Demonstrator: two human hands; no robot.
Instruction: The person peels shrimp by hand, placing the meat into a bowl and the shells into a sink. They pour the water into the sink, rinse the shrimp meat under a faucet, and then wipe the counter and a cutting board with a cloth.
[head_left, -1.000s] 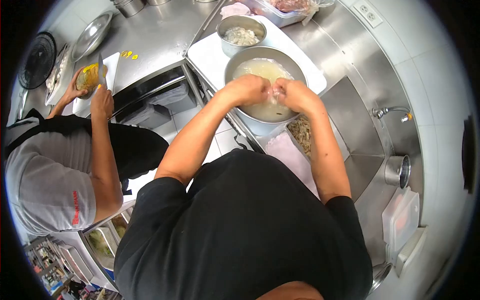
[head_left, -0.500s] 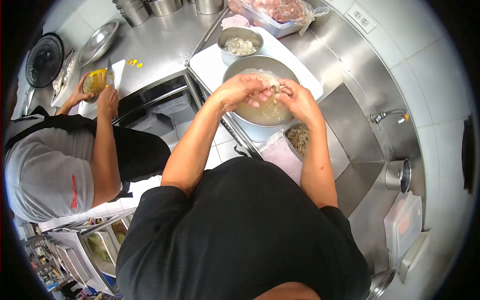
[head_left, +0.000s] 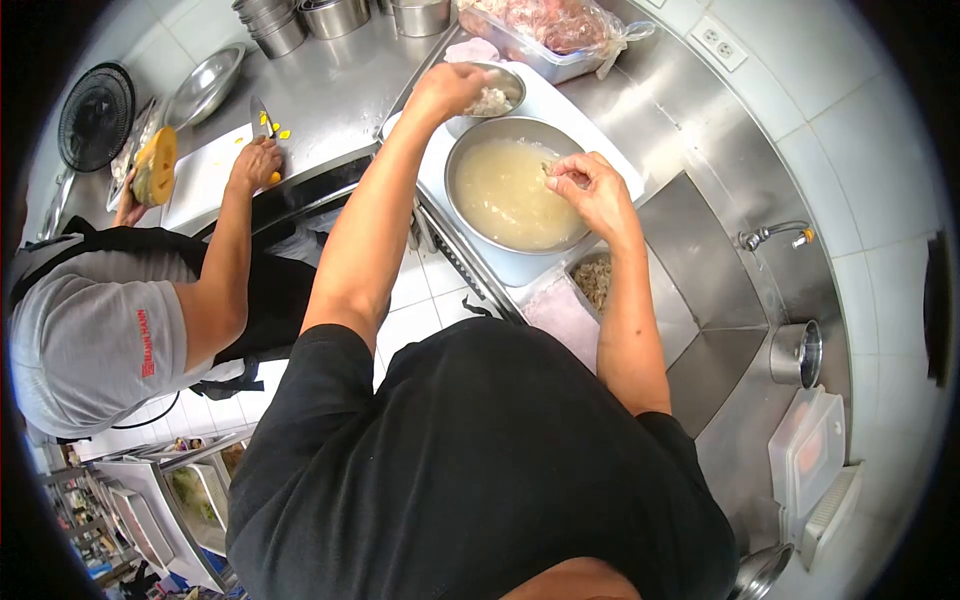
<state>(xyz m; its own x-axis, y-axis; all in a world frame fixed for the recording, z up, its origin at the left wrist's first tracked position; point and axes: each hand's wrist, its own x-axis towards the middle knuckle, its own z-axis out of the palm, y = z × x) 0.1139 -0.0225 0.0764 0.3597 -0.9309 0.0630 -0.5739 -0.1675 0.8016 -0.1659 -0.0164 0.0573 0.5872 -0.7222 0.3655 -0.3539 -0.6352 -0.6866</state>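
Note:
My left hand (head_left: pixel 452 90) reaches over the small metal pot (head_left: pixel 516 84), back of the hand up, with its fingertips mostly hidden above the pale, glistening pieces (head_left: pixel 490 102) inside. Over the right side of a large metal bowl (head_left: pixel 452 205), my right hand (head_left: pixel 592 190) has thumb and fingers pinched on a small brownish scrap (head_left: pixel 549 169). Cloudy yellowish liquid (head_left: pixel 510 195) fills much of that bowl. Both vessels stand on a white board (head_left: pixel 612 150).
Close to my right forearm is a container of brownish bits (head_left: pixel 594 280) beside a pink cloth (head_left: pixel 560 315). A sink (head_left: pixel 690 225) and tap (head_left: pixel 775 236) lie right. Bagged meat (head_left: pixel 545 25) sits behind. At left, a co-worker (head_left: pixel 110 310) holds a cut pumpkin (head_left: pixel 155 168) near a knife (head_left: pixel 262 118).
My hands have parted: the left moved up and left to the small pot, the right stayed over the bowl. The co-worker's knife now lies down and the pumpkin has shifted left.

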